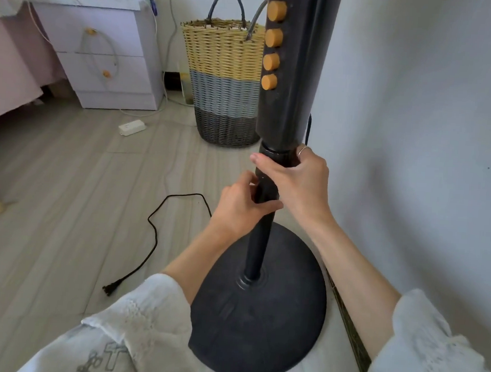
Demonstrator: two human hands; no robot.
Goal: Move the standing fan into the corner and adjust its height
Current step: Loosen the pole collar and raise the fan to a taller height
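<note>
The black standing fan stands upright close to the white wall on the right. Its round base (258, 317) rests on the floor, and a thin pole (259, 245) rises to a thick control column (287, 72) with several orange buttons. My right hand (300, 178) grips the collar just under that column, thumb across the front. Just below it, my left hand (244, 206) holds the pole with thumb and fingers wrapped round it. The fan's head is out of view above.
The fan's black cord with its plug (109, 288) lies loose on the wooden floor to the left. A woven basket (225, 82) stands behind the fan, a lilac drawer unit (102, 59) further left, and a white power strip (132, 127) lies on the floor.
</note>
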